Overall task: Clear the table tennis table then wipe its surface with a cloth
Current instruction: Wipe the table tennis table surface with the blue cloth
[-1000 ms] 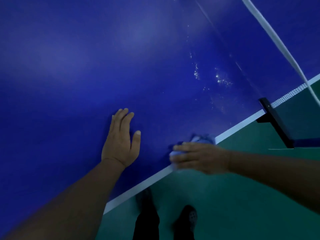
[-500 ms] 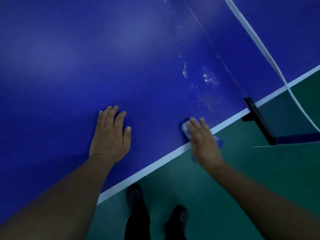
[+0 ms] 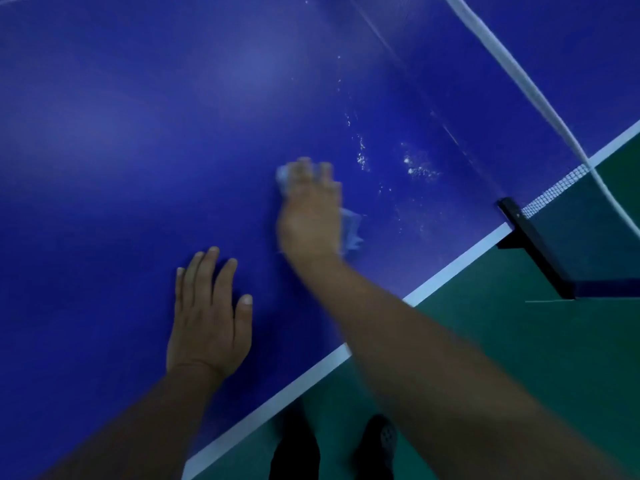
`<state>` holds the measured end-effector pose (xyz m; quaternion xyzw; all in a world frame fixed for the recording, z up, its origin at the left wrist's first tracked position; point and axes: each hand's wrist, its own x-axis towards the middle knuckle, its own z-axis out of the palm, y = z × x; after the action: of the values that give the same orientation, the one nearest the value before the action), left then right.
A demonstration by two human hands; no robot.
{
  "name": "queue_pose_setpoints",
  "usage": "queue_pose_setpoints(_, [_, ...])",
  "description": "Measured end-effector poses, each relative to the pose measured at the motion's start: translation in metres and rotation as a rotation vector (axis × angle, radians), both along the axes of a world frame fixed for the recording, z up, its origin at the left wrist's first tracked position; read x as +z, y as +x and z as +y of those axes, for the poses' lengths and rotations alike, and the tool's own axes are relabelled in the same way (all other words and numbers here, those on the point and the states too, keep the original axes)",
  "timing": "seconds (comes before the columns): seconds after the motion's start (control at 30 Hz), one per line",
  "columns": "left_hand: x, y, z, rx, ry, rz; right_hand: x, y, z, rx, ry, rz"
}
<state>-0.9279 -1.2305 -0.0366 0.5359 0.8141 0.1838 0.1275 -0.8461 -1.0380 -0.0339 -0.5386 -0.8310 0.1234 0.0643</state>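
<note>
Right hand [image 3: 310, 216], blurred, fingers extended, presses crumpled pale-blue cloth [image 3: 351, 230] flat at frame centre on smooth blue table [image 3: 138, 133]. Left hand [image 3: 207, 320] spread flat, lower centre. White specks [image 3: 419, 168] centre-right.

Table [image 3: 138, 133]: deep blue, white edge line, white speckles
Cloth [image 3: 351, 230]: pale blue
Net [image 3: 561, 185]: white-topped mesh, black post
Floor [image 3: 519, 358]: green

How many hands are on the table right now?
2. The left hand rests flat on the blue table; the right hand presses the cloth farther in, beside the white specks.
</note>
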Motion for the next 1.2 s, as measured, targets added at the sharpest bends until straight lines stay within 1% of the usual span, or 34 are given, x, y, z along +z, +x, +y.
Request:
queue_pose_setpoints(0.07, [0.002, -0.001, 0.001, -0.035, -0.034, 0.018, -0.001, 0.066, 0.019, -0.237, 0.034, -0.115])
queue_pose_setpoints(0.1, [0.001, 0.0, 0.0, -0.051, -0.053, 0.023, -0.001, 0.105, 0.021, -0.364, 0.008, -0.116])
queue_pose_setpoints(0.17, [0.0, -0.002, 0.001, -0.053, -0.068, 0.033, 0.005, 0.159, 0.012, -0.564, -0.027, -0.047])
queue_pose_setpoints(0.23, [0.0, -0.001, 0.001, -0.059, -0.083, 0.039, 0.004, 0.162, -0.011, -0.652, -0.018, 0.031])
queue_pose_setpoints(0.3, [-0.001, -0.001, 0.001, -0.059, -0.097, 0.034, 0.005, 0.129, -0.027, -0.642, 0.01, 0.188])
queue_pose_setpoints(0.33, [-0.001, -0.001, 0.001, -0.058, -0.094, 0.035, 0.005, 0.107, -0.031, -0.594, 0.011, 0.276])
queue_pose_setpoints(0.37, [-0.002, -0.001, 0.002, -0.061, -0.092, 0.038, 0.006, 0.088, -0.034, -0.509, -0.002, 0.344])
queue_pose_setpoints(0.4, [-0.002, -0.001, 0.002, -0.063, -0.092, 0.042, 0.006, 0.076, -0.038, -0.395, -0.019, 0.349])
queue_pose_setpoints(0.47, [-0.002, -0.001, 0.002, -0.059, -0.099, 0.05, 0.001, 0.075, -0.043, -0.18, -0.01, 0.258])
queue_pose_setpoints(0.5, [-0.003, -0.002, 0.002, -0.061, -0.102, 0.053, 0.001, 0.085, -0.044, -0.113, 0.02, 0.196])
queue_pose_setpoints(0.6, [-0.002, -0.002, 0.002, -0.061, -0.096, 0.048, 0.002, 0.123, -0.048, -0.076, 0.144, 0.026])
queue_pose_setpoints(0.67, [-0.002, -0.002, 0.003, -0.057, -0.093, 0.049, 0.0, 0.127, -0.042, -0.054, 0.157, -0.013])
queue_pose_setpoints(0.73, [-0.002, -0.001, 0.002, -0.064, -0.1, 0.06, -0.003, 0.125, -0.031, -0.075, 0.137, -0.03])
queue_pose_setpoints(0.8, [-0.001, -0.001, 0.002, -0.06, -0.101, 0.061, -0.005, 0.141, -0.017, -0.158, 0.153, -0.039])
queue_pose_setpoints(0.87, [0.001, 0.0, 0.003, -0.062, -0.106, 0.056, 0.001, 0.178, -0.004, -0.31, 0.132, -0.092])
queue_pose_setpoints(0.9, [0.001, -0.001, 0.003, -0.058, -0.109, 0.053, 0.005, 0.202, -0.001, -0.4, 0.083, -0.11])
queue_pose_setpoints(0.93, [0.001, -0.001, 0.003, -0.056, -0.113, 0.053, 0.012, 0.225, 0.001, -0.512, 0.01, -0.081])
queue_pose_setpoints(0.97, [0.002, -0.001, 0.003, -0.056, -0.115, 0.055, 0.019, 0.244, 0.001, -0.626, -0.025, -0.005])
queue_pose_setpoints(1.0, [0.002, 0.0, 0.003, -0.057, -0.117, 0.06, 0.028, 0.255, 0.001, -0.703, -0.01, 0.075])
queue_pose_setpoints(1.07, [0.001, 0.0, 0.003, -0.058, -0.12, 0.066, 0.038, 0.254, 0.005, -0.788, 0.135, 0.155])
queue_pose_setpoints(1.1, [0.001, 0.0, 0.003, -0.057, -0.121, 0.064, 0.037, 0.249, 0.007, -0.799, 0.199, 0.201])
queue_pose_setpoints(1.13, [0.001, 0.0, 0.003, -0.058, -0.123, 0.063, 0.037, 0.237, 0.01, -0.775, 0.193, 0.268])
queue_pose_setpoints(1.17, [0.001, 0.0, 0.004, -0.061, -0.125, 0.064, 0.036, 0.214, 0.005, -0.702, 0.184, 0.271])
queue_pose_setpoints(1.2, [0.001, 0.0, 0.003, -0.064, -0.125, 0.064, 0.033, 0.19, -0.003, -0.605, 0.139, 0.35])
